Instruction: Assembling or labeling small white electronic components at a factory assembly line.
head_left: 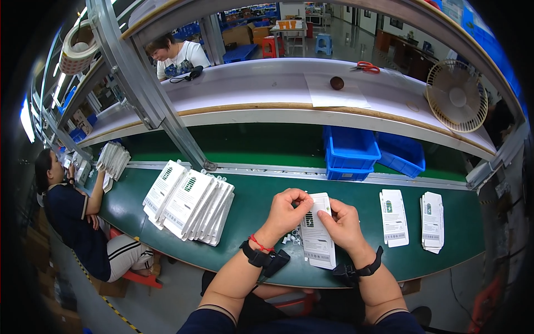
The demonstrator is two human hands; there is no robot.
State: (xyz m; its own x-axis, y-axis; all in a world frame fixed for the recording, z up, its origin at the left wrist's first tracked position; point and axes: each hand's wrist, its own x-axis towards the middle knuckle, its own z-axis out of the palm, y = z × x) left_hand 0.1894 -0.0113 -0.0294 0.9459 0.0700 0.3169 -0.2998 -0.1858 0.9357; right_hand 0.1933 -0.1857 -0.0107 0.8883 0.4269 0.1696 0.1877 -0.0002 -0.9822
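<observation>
From where I stand, the white carton (319, 246) sits right between the two hands, its lower end reaching down past them over the green surface (461, 225). The left hand (290, 210) pinches at its top edge; I can't tell what exactly is between the fingertips. The right hand (345, 224) grips its side, thumb on the front. Stacked cartons (192, 199) lie left of the hands, two smaller piles (394, 218) to their right.

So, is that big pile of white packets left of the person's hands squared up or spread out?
Spread out: the white packets overlap, their edges stepped across the green table, rather than lining up flush.
</observation>
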